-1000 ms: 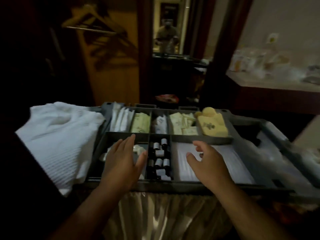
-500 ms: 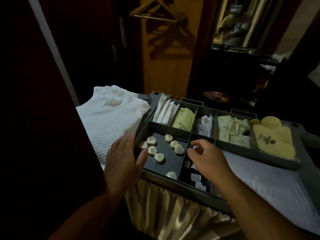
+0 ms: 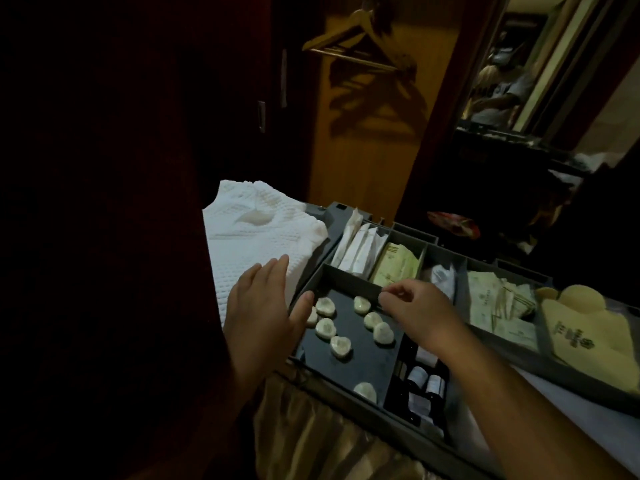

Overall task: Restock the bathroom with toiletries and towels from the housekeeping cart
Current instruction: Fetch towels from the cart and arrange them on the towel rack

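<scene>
Soaps [image 3: 326,328] lay flat in the tray's [image 3: 349,273] near-left compartment, rounded, with no clear long axis. Left grip [image 3: 263,317] was spread at the tray's left wall. Right grip [image 3: 422,313] was curled just over them; pinching unclear.

Housekeeping cart [image 3: 306,433] (gold skirt in front) carrying a folded white towel [image 3: 256,233], a grey divided tray [image 3: 348,276] and a white cloth [image 3: 575,422].

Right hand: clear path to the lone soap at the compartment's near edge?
Probably yes. The lone soap lies uncovered in the open compartment, just nearer than the right hand; the left hand is off to the side.
</scene>
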`<control>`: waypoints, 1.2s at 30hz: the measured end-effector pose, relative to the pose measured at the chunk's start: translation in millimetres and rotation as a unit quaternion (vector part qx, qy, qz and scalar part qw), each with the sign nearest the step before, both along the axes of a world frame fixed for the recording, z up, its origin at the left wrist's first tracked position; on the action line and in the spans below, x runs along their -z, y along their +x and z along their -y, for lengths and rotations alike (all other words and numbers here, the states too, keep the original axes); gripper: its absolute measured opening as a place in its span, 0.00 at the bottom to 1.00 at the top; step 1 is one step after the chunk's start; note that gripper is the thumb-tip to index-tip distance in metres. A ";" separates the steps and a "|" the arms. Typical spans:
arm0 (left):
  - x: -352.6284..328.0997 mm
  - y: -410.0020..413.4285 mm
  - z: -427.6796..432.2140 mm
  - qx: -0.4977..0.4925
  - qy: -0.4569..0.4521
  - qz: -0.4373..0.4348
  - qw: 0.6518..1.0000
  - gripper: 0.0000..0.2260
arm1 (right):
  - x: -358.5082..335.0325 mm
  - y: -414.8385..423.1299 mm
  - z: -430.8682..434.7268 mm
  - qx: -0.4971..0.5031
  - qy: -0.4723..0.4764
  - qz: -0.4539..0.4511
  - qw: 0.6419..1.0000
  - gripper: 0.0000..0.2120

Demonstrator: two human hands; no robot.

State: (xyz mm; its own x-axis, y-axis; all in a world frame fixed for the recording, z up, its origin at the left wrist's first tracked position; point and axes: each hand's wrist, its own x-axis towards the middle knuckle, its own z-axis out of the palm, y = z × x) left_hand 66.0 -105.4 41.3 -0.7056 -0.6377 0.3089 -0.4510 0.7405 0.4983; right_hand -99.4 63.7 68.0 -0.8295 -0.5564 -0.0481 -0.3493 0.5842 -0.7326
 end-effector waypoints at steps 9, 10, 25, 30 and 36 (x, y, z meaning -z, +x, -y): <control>9.5 -30.2 9.0 -0.043 0.030 0.020 0.998 0.33 | 12.0 -38.8 61.1 -0.077 -0.039 0.097 0.992 0.05; 11.4 -40.8 11.9 -0.052 0.028 0.022 0.998 0.32 | 13.6 -49.5 65.0 -0.079 -0.041 0.116 0.989 0.05; 43.1 -90.0 46.8 -0.220 -0.101 0.225 0.944 0.21 | 62.4 -109.9 128.4 -0.129 -0.025 0.356 0.925 0.11; 42.5 -89.6 52.8 -0.228 -0.114 0.165 0.953 0.07 | 66.1 -103.2 162.6 -0.160 -0.049 0.425 0.890 0.15; 36.1 -83.8 53.9 -0.256 -0.069 0.108 0.958 0.12 | 71.8 -114.5 202.6 -0.044 -0.207 0.570 0.794 0.13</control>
